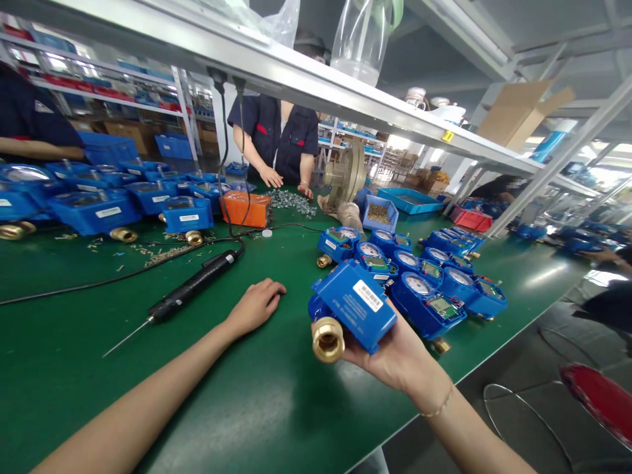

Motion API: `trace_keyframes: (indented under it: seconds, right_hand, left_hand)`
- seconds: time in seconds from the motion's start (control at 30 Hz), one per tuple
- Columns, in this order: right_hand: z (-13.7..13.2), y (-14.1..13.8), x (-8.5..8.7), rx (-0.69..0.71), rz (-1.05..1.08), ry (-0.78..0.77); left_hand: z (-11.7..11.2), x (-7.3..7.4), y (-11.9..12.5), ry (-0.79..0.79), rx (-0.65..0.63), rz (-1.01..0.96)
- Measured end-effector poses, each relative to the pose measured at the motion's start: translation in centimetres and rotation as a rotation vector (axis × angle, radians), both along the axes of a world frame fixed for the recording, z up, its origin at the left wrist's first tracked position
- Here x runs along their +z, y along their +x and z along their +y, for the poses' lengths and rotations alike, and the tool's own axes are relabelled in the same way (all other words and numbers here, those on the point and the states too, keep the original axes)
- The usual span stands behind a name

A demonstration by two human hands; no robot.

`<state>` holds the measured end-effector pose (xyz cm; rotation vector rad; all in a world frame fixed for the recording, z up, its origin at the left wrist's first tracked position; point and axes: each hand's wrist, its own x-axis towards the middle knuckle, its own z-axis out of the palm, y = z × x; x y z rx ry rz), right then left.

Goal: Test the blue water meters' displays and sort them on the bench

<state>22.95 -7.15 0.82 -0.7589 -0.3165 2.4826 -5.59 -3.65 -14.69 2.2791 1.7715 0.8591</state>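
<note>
The left hand (253,307) rests loosely curled on the green table (232,401); whether it grips anything underneath, I cannot tell. Rightward, a blue water meter (351,306) sits tilted above the table, clasped from beneath by the right hand (401,355).

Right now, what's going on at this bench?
Someone's right hand is holding up a blue meter, its label and brass end facing the camera. The left hand rests on the green bench, holding nothing, with a screwdriver lying to its left. Other meters sit grouped behind the held one. Across the bench, a co-worker has both hands by a pile of small parts.
</note>
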Motion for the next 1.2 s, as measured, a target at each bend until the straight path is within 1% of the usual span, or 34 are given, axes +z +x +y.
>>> trace_keyframes:
  seconds: [0.17,0.3,0.37,0.47,0.6,0.67,0.73,0.9,1.0,1.2]
  right_hand:
    - [0.7,-0.6,0.7,-0.046,0.027,0.055]
    - [0.9,-0.4,0.3,-0.056,0.021,0.039]
    - [1.1,-0.4,-0.5,-0.031,0.005,0.044]
    - [1.6,-0.8,-2.5,-0.018,-0.079,0.107]
    - [3.1,-1.8,-5.4,-0.089,-0.202,0.218]
    - [4.1,-2.1,-6.2,-0.124,-0.235,0.264]
    - [5.1,-2.1,-6.8,-0.149,-0.273,0.302]
    - [7.1,-1.7,-7.5,-0.173,-0.333,0.366]
    - [8.0,-1.8,-7.8,-0.180,-0.328,0.370]
    - [9.2,-2.3,-7.3,-0.213,-0.322,0.341]
  left_hand:
    - [0.0,-0.1,0.0,0.002,0.009,0.001]
    - [0.0,0.0,0.0,0.002,0.005,-0.008]
    - [0.0,0.0,0.0,0.002,0.002,-0.011]
    - [0.0,-0.1,0.0,-0.001,-0.009,-0.004]
    - [0.0,-0.1,0.0,-0.014,-0.013,-0.003]
    - [0.1,-0.1,-0.1,-0.022,-0.013,-0.007]
    - [0.1,-0.1,-0.1,-0.032,-0.016,-0.006]
    - [0.3,-0.4,-0.4,-0.046,-0.032,-0.002]
    - [0.4,-0.5,-0.5,-0.056,-0.038,0.000]
    - [0.3,-0.5,-0.5,-0.075,-0.036,-0.006]
